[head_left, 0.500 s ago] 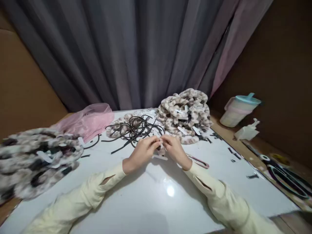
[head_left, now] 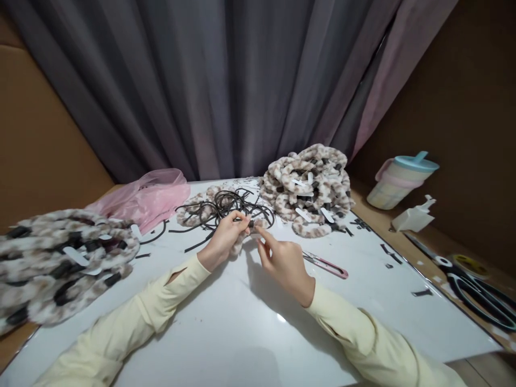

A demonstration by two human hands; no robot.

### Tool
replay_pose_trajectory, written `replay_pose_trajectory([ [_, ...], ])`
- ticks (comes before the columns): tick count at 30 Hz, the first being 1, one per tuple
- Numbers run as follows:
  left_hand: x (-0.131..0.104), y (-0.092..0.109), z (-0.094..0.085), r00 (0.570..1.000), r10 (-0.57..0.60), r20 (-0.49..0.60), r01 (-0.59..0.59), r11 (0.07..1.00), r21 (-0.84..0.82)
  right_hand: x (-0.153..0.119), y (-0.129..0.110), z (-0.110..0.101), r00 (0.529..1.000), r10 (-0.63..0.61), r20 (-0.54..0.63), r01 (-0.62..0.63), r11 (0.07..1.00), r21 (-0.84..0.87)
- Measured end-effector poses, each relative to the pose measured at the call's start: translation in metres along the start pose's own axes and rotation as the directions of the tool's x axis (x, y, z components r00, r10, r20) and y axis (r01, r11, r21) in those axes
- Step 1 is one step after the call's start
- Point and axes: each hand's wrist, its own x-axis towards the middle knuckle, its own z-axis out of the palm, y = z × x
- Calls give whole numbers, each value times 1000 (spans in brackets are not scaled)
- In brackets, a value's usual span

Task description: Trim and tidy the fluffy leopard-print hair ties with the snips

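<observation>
View from the head: small plush piece (head_left: 237,247) at the centre of the frame, between the two hands, with a dark band (head_left: 252,223) around it and a pale strip (head_left: 255,235) just beside; whether it touches the white tabletop (head_left: 209,328) cannot be told. The left hand (head_left: 226,236) has its thumb and index finger closed in a pinch on the plush near the band. The right hand (head_left: 286,263) reaches in with the index finger extended, its tip against the piece, the thumb standing apart below and nothing visibly gripped. The piece is judged light, soft and readily squashed, unlikely to slip or break; the firmer banded part would offer the surest hold, since the pile yields under the fingertips. Materials: short-napped plush, cream mottled with brown, recurs in looped tubes, dark-banded, in the heap (head_left: 282,177) right of centre and the heap (head_left: 36,252) at the left edge. Above the left hand, black cords (head_left: 226,200) form a thin, round, springy-looking tangle. Upper left of this, the pink bag (head_left: 161,199) is filmy and crumpled. Right of the right hand lie slim pink-handled snips (head_left: 332,269), hard and narrow.
</observation>
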Motion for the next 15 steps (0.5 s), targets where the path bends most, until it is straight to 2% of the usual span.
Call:
replay_pose_trajectory([
  [2, 3, 2, -2, 1000, -24, -16, 23, 998, -63, -1, -1, 4, 998, 0, 61, 3, 999, -53],
  [5, 5, 6, -4, 998, -54, -13, 52, 989, -141, 1, -2, 5, 991, 32, 131, -31, 999, -9],
  [10, 1, 13, 1, 994, -101, 50, 110, 971, -212, 6, -1, 7, 938, 96, 332, -195, 940, 279],
  [12, -2, 13, 4, 990, -117, 74, 130, 967, -221, 7, 1, 11, 929, 106, 355, -244, 897, 369],
  [15, -6, 11, 8, 986, -131, 100, 150, 967, -208, 10, 5, 18, 938, 117, 327, -279, 813, 510],
])
